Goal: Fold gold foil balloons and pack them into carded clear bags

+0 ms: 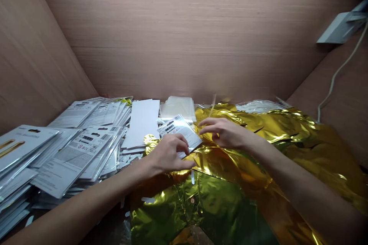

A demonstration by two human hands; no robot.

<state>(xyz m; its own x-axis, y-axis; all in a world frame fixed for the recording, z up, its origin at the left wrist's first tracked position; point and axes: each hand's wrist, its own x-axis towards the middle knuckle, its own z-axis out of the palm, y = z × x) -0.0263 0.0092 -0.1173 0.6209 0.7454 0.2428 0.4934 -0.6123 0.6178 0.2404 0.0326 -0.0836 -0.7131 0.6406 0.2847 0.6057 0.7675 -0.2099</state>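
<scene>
My left hand (172, 154) is over the gold foil (221, 164), its fingers partly curled and its thumb stretched out apart from them. Behind these fingers lies a white printed card (181, 132) with a hanging slot, partly covered by the hand. To the right, my right hand (222, 132) hovers over the foil with its fingers reaching left and apart. A thin pale strip like a straw (213, 105) rises behind the right fingers; whether they touch it I cannot tell. Below my left thumb, a small white strip (193, 177) lies on the foil.
Stacks of packaged white cards (77, 153) fill the left side. Blank white cards (143, 122) and clear plastic sleeves (178, 108) lie at the back. Thin white sticks (258, 106) in plastic lie behind the foil. A cable (333, 84) hangs down the right wall.
</scene>
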